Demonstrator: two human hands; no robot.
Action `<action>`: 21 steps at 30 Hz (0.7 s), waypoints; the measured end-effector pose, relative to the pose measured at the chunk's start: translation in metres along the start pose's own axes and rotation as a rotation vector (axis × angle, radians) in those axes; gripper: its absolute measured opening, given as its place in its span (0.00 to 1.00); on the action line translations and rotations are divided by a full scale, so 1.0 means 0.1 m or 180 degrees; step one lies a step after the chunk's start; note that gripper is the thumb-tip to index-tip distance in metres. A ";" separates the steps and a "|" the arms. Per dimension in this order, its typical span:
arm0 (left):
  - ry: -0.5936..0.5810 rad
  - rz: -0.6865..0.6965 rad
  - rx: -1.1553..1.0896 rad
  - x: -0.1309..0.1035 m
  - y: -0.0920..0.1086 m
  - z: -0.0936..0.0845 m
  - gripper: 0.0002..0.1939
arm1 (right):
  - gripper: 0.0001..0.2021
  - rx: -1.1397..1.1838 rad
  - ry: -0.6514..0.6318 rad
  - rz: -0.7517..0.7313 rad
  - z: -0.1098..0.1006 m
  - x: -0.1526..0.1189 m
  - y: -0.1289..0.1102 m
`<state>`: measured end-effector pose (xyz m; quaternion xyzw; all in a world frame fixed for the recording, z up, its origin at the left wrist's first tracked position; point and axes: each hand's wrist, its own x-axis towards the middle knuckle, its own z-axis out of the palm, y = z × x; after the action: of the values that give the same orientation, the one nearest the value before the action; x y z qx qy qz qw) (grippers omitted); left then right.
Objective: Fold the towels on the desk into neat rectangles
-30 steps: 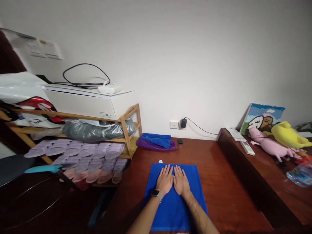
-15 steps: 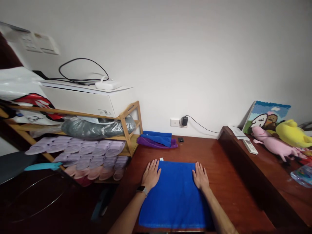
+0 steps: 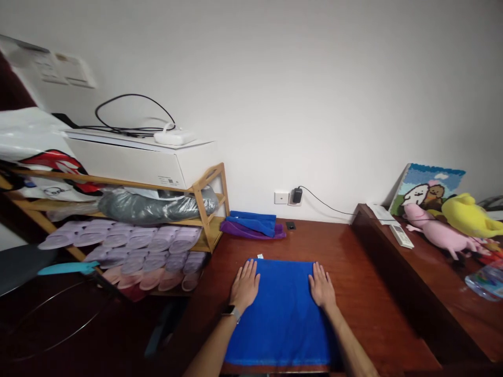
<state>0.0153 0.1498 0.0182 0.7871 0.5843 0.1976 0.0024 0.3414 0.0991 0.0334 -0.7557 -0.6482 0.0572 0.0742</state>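
A blue towel (image 3: 283, 314) lies spread flat on the reddish-brown wooden table (image 3: 365, 298), with a small white tag at its far edge. My left hand (image 3: 245, 285) rests flat on the towel's far left corner, fingers stretched out and a watch on the wrist. Opposite it, my right hand (image 3: 322, 285) lies flat across the far right corner, fingers also extended. Neither hand grasps anything. Behind the towel, near the wall, sit a folded blue cloth (image 3: 255, 222) and a purple cloth (image 3: 251, 231) partly beneath it.
To the left stands a wooden rack (image 3: 214, 209) with rows of slippers (image 3: 137, 238) and a white box (image 3: 129, 159) on top. A raised ledge on the right holds a remote control (image 3: 401, 236), a pink plush toy (image 3: 436, 230) and a yellow one (image 3: 469, 214). A black plug (image 3: 297, 195) sits in the wall.
Both hands stay flat on the towel's far corners; the left one has shifted very slightly down. Otherwise the scene looks nearly the same.
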 end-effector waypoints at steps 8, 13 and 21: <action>0.0149 0.0542 -0.0089 0.01 0.49 0.07 0.30 | 0.34 0.0048 0.0390 -0.0161 -0.05 -0.08 -0.35; -0.0130 0.0958 -0.0177 -0.05 0.94 0.24 0.29 | 0.32 0.0153 0.0236 -0.0728 0.08 -0.19 -0.80; -0.0094 0.0058 -0.0017 0.04 0.03 -0.08 0.31 | 0.33 -0.0041 -0.0183 0.0165 -0.16 -0.01 0.02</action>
<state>0.0167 0.1508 0.0278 0.7953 0.5764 0.1876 0.0113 0.3460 0.0970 0.0484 -0.7708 -0.6306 0.0767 0.0491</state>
